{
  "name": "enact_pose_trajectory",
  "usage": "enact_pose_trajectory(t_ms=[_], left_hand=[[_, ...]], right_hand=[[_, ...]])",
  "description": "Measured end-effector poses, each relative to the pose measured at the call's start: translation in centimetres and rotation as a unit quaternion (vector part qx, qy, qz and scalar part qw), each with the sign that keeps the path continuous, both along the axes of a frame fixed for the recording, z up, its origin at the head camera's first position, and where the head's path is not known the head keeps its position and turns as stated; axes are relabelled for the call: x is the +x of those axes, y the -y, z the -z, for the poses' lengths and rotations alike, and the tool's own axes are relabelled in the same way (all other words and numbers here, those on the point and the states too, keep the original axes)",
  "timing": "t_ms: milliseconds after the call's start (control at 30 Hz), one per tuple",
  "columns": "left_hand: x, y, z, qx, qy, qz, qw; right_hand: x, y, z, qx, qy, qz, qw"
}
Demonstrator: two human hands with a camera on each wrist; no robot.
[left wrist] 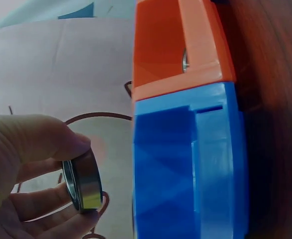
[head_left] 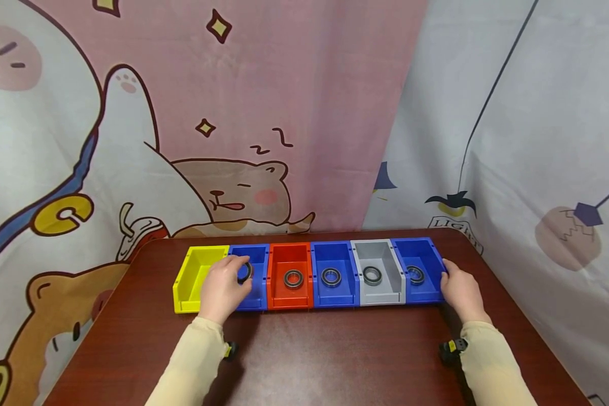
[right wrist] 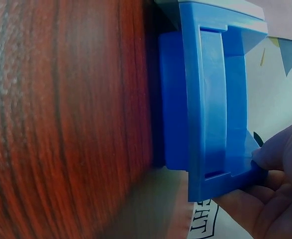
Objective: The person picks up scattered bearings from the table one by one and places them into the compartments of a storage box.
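Between its thumb and fingers, my left hand (head_left: pixel 223 287) pinches a ball bearing (left wrist: pixel 85 180), a dark-faced ring with a shiny steel rim. In the head view it hovers over the left blue bin (head_left: pixel 254 301), beside the yellow bin (head_left: pixel 186 307). My right hand (head_left: pixel 462 290) grips the side wall of the rightmost blue bin (right wrist: pixel 210 109), thumb inside and fingers outside. A bearing (head_left: pixel 415 274) lies in that bin. More bearings lie in the red bin (head_left: pixel 276 303), the middle blue bin (head_left: pixel 346 300) and the grey bin (head_left: pixel 380 299).
The bins stand side by side in one row near the back of the brown wooden table (head_left: pixel 335 349). A printed curtain (head_left: pixel 335 113) hangs behind and around it. Each wrist wears a small black camera.
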State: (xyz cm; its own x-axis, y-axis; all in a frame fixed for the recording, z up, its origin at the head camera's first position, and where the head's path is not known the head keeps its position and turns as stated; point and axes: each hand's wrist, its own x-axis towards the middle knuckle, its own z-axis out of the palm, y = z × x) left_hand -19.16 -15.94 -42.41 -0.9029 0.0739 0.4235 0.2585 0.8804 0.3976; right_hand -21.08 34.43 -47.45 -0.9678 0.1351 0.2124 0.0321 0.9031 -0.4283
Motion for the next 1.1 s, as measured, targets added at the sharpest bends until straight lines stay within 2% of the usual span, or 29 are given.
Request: enact_pose_trajectory(t_ms=[200, 333, 533, 667, 900, 1100], left_hand=[[-1.3, -0.4, 0.8, -0.011, 0.014, -0.002, 0.9998], [-2.2, -0.4, 1.6, -0.035, 0.026, -0.006, 0.999], [-3.5, -0.5, 2.9, -0.073, 0.068, -0.011, 0.995], [-4.0, -0.9, 3.3, -0.089, 0.105, -0.013, 0.9904], [-5.0, -1.2, 4.6, -0.111, 0.147, -0.023, 0.9825], [-5.5, -1.3, 5.6, -0.117, 0.16, -0.025, 0.9799]], right_hand=[[0.0, 0.1, 0.1, -0.001, 0.004, 0.001, 1.0], [-0.1, 0.0, 0.1, -0.001, 0.003, 0.0, 1.0], [-0.1, -0.1, 0.0, 0.0, 0.006, -0.003, 1.0], [-0.1, 0.0, 0.0, -0.001, 0.004, -0.001, 1.0], [-0.1, -0.1, 0.1, -0.001, 0.004, -0.004, 1.0], [0.0, -0.1, 0.0, -0.002, 0.01, -0.002, 0.9999]])
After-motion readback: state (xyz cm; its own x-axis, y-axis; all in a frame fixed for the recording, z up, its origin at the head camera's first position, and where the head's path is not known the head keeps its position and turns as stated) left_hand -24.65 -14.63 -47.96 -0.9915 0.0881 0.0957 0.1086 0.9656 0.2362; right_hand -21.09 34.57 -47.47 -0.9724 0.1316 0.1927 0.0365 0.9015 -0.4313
